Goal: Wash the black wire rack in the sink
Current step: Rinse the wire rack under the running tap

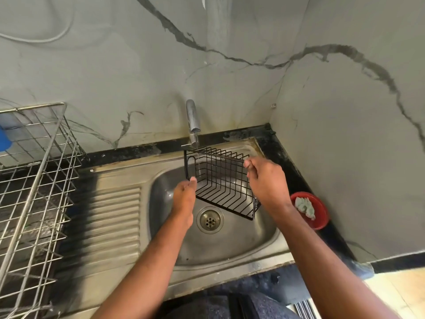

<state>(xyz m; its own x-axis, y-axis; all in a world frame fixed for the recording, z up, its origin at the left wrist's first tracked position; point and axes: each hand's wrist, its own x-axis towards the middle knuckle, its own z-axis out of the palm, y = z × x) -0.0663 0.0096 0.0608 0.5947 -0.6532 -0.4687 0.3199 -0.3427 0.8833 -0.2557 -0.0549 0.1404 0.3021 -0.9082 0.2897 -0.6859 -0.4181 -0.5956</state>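
Black wire rack (220,180) tilted over steel sink (241,245) under running tap (193,122), left hand (184,196) and right hand (266,180) each pinching a rim wire; likely light, rigid, slippery wet, best held by the frame corners.

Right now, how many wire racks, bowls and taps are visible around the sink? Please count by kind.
Wire racks: 2, the black wire rack held over the sink and a silver dish rack
Bowls: 1, red bowl
Taps: 1, tap
Total: 4
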